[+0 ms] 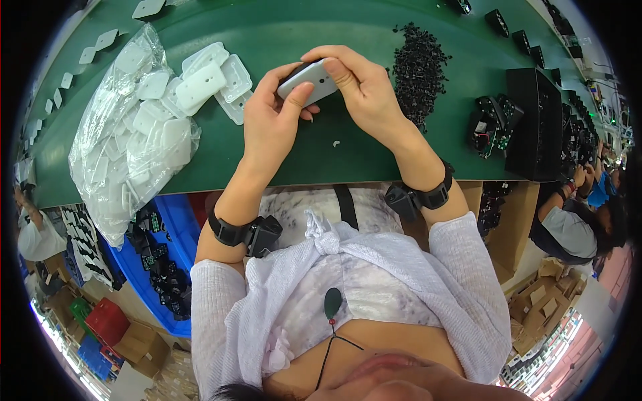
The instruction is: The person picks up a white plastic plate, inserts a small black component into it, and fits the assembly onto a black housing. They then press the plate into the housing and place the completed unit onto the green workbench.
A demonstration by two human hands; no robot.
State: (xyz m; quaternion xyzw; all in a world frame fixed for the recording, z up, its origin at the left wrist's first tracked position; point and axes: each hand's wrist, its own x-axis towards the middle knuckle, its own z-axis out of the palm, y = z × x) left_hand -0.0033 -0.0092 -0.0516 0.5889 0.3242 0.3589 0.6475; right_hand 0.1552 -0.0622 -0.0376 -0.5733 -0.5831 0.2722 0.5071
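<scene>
Two hands grip one white-faced, dark-backed casing (310, 81): the left hand (273, 110) closed around its left end, the right hand (364, 87) closed on its right, so neither is nearer. Its long axis slants forward from left hand to right. White covers (202, 83) lie left of the left hand; small black parts (421, 73) lie right of the right hand.

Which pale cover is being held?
The pale cover gripped by the left hand and right hand; the other covers lie on the green table or in the clear plastic bag.
</scene>
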